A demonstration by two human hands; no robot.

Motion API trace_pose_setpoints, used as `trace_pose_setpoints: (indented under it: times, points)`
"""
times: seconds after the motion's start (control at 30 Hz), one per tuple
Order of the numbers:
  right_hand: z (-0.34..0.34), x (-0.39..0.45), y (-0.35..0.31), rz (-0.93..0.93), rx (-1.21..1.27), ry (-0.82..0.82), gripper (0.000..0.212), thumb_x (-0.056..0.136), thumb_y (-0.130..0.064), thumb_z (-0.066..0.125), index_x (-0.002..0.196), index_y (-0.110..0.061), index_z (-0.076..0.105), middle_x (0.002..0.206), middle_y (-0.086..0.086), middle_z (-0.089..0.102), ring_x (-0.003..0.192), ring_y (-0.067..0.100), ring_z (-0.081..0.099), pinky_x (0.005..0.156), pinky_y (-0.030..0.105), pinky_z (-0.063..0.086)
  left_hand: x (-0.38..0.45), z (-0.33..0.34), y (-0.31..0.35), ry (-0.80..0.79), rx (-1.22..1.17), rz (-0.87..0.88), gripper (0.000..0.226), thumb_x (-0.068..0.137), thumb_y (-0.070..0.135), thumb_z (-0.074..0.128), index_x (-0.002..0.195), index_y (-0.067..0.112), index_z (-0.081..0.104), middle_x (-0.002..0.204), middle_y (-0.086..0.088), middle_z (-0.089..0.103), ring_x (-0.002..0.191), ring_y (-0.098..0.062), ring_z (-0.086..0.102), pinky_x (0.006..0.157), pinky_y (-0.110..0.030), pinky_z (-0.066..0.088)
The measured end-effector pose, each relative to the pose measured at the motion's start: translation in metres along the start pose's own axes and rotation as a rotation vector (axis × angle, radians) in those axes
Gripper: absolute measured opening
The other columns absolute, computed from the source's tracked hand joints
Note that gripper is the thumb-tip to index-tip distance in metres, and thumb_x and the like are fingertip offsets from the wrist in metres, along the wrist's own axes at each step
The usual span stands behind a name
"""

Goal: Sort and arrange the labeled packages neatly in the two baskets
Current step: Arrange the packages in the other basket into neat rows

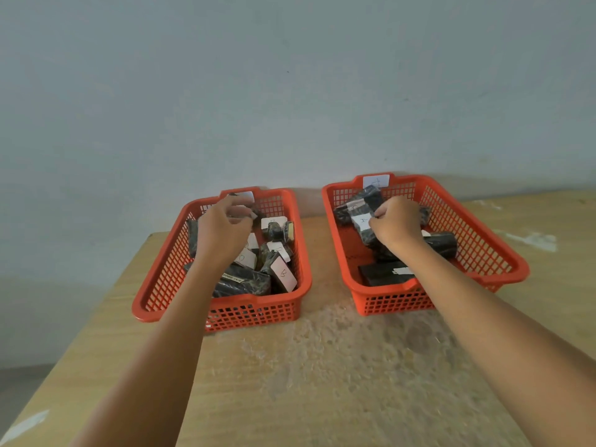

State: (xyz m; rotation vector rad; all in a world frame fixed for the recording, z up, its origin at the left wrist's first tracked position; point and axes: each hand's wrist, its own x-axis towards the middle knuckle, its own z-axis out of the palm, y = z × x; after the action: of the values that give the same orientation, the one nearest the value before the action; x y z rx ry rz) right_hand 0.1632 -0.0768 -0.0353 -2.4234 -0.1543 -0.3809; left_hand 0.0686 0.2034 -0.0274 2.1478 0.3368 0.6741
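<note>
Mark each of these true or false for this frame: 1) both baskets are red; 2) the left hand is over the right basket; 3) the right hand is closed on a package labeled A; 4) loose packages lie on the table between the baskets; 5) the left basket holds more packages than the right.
1) True: the left basket and the right basket are both red.
2) False: the left hand is over the left basket.
3) True: the right hand pinches the package labeled A.
4) False: the table between the baskets shows no packages.
5) True: the left basket looks fuller.
</note>
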Motion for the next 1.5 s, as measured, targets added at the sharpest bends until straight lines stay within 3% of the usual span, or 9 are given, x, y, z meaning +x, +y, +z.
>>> trace_pose_setpoints:
  times: [0.23,0.37,0.53,0.67,0.83,0.93,1.23,1.33,1.5]
  points:
    - [0.01,0.0,-0.004,-0.102,-0.008,-0.076,0.029,0.096,-0.009,0.062,0.069,-0.002,0.073,0.068,0.011,0.068,0.075,0.027,0.065,0.087,0.04,0.054,0.009,-0.011,-0.013,0.045,0.337,-0.05,0.026,0.091,0.024,0.067,0.116,0.026,0.074,0.108,0.006,0.074,0.084,-0.004,0.064,0.066,-0.02,0.048]
    - [0.013,-0.006,-0.011,-0.164,-0.071,-0.085,0.054,0.101,-0.009,0.051,0.05,-0.021,0.036,0.053,-0.001,0.042,0.051,0.012,0.042,0.074,0.03,0.043,0.015,0.001,-0.016,-0.205,0.688,-0.198,0.056,0.091,0.048,0.064,0.138,0.018,0.058,0.14,-0.011,0.059,0.125,-0.03,0.057,0.108,-0.048,0.044]
    - [0.012,0.003,0.001,-0.03,0.145,-0.015,0.031,0.1,-0.003,0.05,0.076,0.014,0.062,0.077,0.014,0.067,0.076,0.031,0.062,0.068,0.036,0.047,0.012,0.015,-0.017,-0.166,0.753,-0.26,0.057,0.089,0.041,0.07,0.137,0.016,0.053,0.133,-0.015,0.059,0.128,-0.037,0.05,0.1,-0.047,0.044]
    - [0.004,0.003,0.003,-0.12,0.185,0.078,0.029,0.102,-0.017,0.054,0.094,0.005,0.072,0.087,0.018,0.073,0.08,0.031,0.068,0.075,0.04,0.055,0.005,0.012,-0.014,-0.099,0.609,-0.136,0.029,0.088,0.033,0.074,0.114,0.03,0.063,0.113,-0.003,0.069,0.107,-0.027,0.062,0.092,-0.046,0.054]
    - [-0.006,-0.004,-0.015,-0.481,0.107,-0.042,0.034,0.093,-0.022,0.069,0.126,-0.012,0.066,0.121,0.004,0.07,0.114,0.019,0.064,0.102,0.04,0.049,0.005,0.001,0.013,-0.012,0.095,0.041,0.023,0.097,0.028,0.067,0.116,0.037,0.058,0.106,0.004,0.07,0.075,-0.004,0.068,0.05,-0.021,0.055]
    - [-0.015,-0.014,-0.03,-0.54,0.268,-0.12,0.064,0.083,-0.041,0.078,0.139,-0.021,0.055,0.137,-0.002,0.059,0.125,0.013,0.055,0.106,0.035,0.044,0.0,0.005,0.036,-0.139,-0.099,0.107,0.034,0.092,0.03,0.075,0.122,0.039,0.06,0.107,0.007,0.073,0.084,-0.006,0.073,0.063,-0.025,0.061]
    - [-0.047,-0.017,-0.024,-0.339,0.341,-0.109,0.033,0.082,-0.02,0.082,0.114,-0.015,0.074,0.103,-0.007,0.072,0.094,0.006,0.068,0.086,0.022,0.054,-0.019,0.046,0.074,-0.426,-0.194,0.124,0.042,0.096,0.039,0.068,0.136,0.03,0.059,0.107,0.015,0.074,0.1,-0.012,0.073,0.092,-0.039,0.059]
    - [-0.059,-0.012,0.001,-0.267,0.095,-0.145,0.026,0.081,-0.018,0.082,0.106,-0.013,0.076,0.094,-0.004,0.072,0.074,-0.002,0.061,0.057,0.002,0.041,-0.016,0.041,0.066,-0.347,-0.099,0.132,0.037,0.098,0.036,0.064,0.135,0.035,0.059,0.116,0.014,0.069,0.102,-0.014,0.071,0.085,-0.03,0.057]
    - [-0.043,-0.022,0.018,-0.229,-0.231,-0.319,0.017,0.089,-0.027,0.073,0.09,-0.01,0.076,0.088,0.006,0.072,0.075,0.015,0.065,0.055,0.021,0.042,-0.01,0.016,0.051,-0.214,-0.057,0.077,0.028,0.102,0.018,0.054,0.123,0.034,0.065,0.099,0.012,0.075,0.087,-0.022,0.073,0.065,-0.036,0.059]
